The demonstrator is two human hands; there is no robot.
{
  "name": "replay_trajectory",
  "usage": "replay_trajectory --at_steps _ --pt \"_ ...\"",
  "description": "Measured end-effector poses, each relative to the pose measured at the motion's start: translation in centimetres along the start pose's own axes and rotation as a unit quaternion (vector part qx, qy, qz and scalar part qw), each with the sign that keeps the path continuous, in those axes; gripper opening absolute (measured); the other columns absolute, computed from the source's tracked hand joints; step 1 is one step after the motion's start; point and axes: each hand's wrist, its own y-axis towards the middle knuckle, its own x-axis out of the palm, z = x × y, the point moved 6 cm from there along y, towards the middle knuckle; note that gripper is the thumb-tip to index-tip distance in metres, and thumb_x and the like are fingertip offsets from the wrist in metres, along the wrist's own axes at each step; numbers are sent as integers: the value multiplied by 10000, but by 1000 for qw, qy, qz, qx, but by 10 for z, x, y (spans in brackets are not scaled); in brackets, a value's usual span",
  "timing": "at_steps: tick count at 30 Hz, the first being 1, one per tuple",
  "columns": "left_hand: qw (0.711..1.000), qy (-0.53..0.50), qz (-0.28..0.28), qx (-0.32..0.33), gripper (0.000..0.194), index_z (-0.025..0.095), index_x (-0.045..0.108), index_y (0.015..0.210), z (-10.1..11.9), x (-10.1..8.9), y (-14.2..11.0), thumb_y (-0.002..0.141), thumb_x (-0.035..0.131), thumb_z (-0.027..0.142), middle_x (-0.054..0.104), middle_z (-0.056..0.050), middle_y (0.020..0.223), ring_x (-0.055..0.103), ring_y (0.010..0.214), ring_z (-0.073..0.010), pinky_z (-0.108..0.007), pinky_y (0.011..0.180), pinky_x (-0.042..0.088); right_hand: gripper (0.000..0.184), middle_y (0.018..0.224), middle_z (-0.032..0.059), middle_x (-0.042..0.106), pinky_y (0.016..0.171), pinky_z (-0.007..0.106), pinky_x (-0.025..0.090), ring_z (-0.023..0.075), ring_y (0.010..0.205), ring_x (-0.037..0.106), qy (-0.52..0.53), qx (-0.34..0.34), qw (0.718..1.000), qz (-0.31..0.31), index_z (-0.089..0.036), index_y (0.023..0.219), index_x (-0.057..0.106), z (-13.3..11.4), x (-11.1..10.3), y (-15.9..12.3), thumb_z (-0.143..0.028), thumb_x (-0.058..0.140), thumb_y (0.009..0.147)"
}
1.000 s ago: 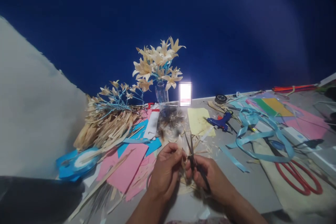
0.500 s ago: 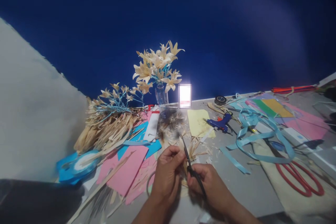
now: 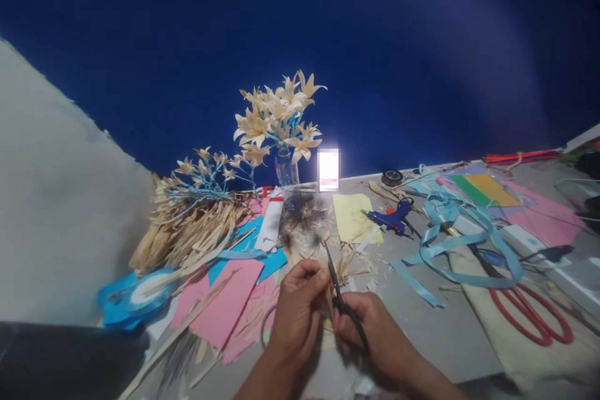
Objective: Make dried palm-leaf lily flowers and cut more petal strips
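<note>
In the lower middle, my left hand [image 3: 300,309] is closed in a pinch on a small pale piece of dried husk [image 3: 329,301], mostly hidden by the fingers. My right hand [image 3: 370,325] grips dark-handled scissors [image 3: 334,270], their blades pointing up and away, right beside the left fingertips. Whether the blades touch the husk I cannot tell. Husk scraps [image 3: 345,264] lie just beyond the scissors. Further back, a clear glass vase [image 3: 287,174] holds cream husk flowers [image 3: 281,109] on light blue stems.
To the left lie a bundle of dried husks [image 3: 187,231], pink paper [image 3: 229,300] and a blue ribbon roll [image 3: 147,294]. On the right are a blue glue gun [image 3: 391,219], yellow paper [image 3: 354,215], loose light blue ribbon [image 3: 429,253] and large red-handled scissors [image 3: 529,315]. A dark blue wall stands behind.
The whole view has shifted slightly, so the table things appear a little further left. Both hands keep nearly the same pose, with the scissors still by the left fingertips.
</note>
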Motion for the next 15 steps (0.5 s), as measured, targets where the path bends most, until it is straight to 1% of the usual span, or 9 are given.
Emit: replay_trajectory --at_steps 4,7,10,13,15 --pt "1000 7 -5 2 235 165 662 724 0 -2 0 636 874 212 625 32 615 545 554 -80 -182 558 425 646 474 -34 484 442 209 267 80 437 375 26 26 999 9 -161 608 547 10 -1 0 -791 675 671" --pt "1000 8 -9 0 226 163 655 722 1 -2 -1 645 863 204 624 30 609 543 550 -82 -183 557 426 697 457 -43 460 442 210 240 71 430 341 48 24 999 3 -161 586 540 12 -1 0 -847 648 636" --pt "1000 4 -22 -10 217 161 643 720 1 0 -2 659 849 195 646 15 624 558 565 -91 -192 580 443 694 482 -25 486 469 219 253 82 459 362 45 9 999 -19 -159 593 548 5 2 -1 -843 608 691" --pt "999 7 -41 -22 196 159 631 709 3 2 -2 686 824 184 663 0 654 570 587 -98 -198 601 453 673 518 -3 520 508 233 287 103 500 405 64 -11 997 -46 -157 624 567 -3 5 -3 -820 584 743" --pt "998 10 -59 -29 172 158 631 710 3 4 -2 710 802 179 668 -8 671 580 610 -104 -205 625 462 665 518 -2 518 518 238 297 109 507 407 75 -21 996 -42 -157 630 571 -6 4 -3 -811 593 744"
